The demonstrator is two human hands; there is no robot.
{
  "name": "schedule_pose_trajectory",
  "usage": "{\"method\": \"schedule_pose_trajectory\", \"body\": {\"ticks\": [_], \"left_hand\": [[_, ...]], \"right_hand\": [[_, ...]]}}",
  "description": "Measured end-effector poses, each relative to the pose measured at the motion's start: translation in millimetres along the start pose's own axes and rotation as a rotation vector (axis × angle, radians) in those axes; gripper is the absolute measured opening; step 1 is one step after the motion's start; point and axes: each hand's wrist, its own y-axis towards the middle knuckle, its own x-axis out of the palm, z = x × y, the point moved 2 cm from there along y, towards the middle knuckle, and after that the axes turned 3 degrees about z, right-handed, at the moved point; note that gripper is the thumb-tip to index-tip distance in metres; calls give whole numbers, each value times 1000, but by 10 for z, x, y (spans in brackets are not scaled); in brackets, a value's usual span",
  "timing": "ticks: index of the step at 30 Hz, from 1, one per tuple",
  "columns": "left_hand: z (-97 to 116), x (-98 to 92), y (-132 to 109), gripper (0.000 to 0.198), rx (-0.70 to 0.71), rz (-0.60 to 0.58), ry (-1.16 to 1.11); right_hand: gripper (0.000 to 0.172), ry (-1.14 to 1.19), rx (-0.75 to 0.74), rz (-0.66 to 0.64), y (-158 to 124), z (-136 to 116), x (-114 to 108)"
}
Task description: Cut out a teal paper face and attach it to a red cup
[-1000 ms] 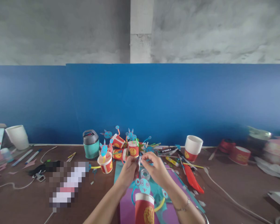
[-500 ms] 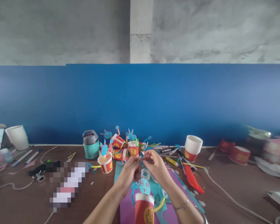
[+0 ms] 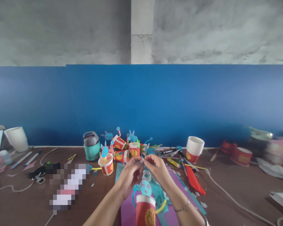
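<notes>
My left hand point(image 3: 131, 174) and my right hand point(image 3: 157, 168) meet fingertip to fingertip at the middle of the table. Both are closed in a pinch on something small and pale that I cannot make out. Below them a red paper cup point(image 3: 141, 213) with a gold emblem stands upright. A blue paper animal face point(image 3: 145, 188) rises from its rim, and a yellow pipe-like arm point(image 3: 162, 207) sticks out at its right. Just under my fingers lies a roll of clear tape point(image 3: 147, 176), partly covered. Purple paper point(image 3: 127, 216) and teal paper lie beneath.
Several decorated cups point(image 3: 106, 166) cluster beyond my hands, some on their sides. A teal jar point(image 3: 91, 150) stands left of them, stacked cups point(image 3: 194, 149) to the right. Near my right arm lie a red-handled tool point(image 3: 195, 181), a yellow cutter point(image 3: 173, 162) and a white cable point(image 3: 235, 201).
My fingertips have drawn together, the right hand shifting slightly down and left. The cup and the things around it stay in place.
</notes>
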Motion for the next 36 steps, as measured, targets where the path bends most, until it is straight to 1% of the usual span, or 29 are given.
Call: {"method": "schedule_pose_trajectory", "body": {"ticks": [4, 8, 16, 20, 23, 26, 30, 32, 34, 36], "left_hand": [[10, 34, -25, 27, -12, -1, 28], [17, 57, -47, 24, 7, -47, 56], [-22, 30, -41, 26, 28, -85, 71], [-25, 35, -38, 26, 55, -116, 83], [-24, 41, -22, 26, 108, -127, 170], [-30, 37, -6, 24, 212, -108, 322], [-41, 21, -35, 23, 423, -18, 615], [-52, 12, -58, 25, 477, 12, 751], [-62, -6, -60, 29, 505, 39, 808], [-70, -38, -29, 32, 514, 67, 777]], "right_hand": [[19, 2, 19, 8, 16, 42, -3], [22, 7, 58, 10, 29, 55, -29], [22, 55, 87, 18, -6, -25, -33], [23, 104, 70, 59, -37, -50, -32], [22, 101, 32, 81, -45, -61, -37], [20, 42, -25, 73, -52, -81, -40], [15, -183, -165, 128, -82, -116, -50], [14, -291, -240, 164, -103, -124, -49], [14, -370, -296, 187, -120, -127, -44], [15, -387, -325, 204, -125, -131, -43]]}}
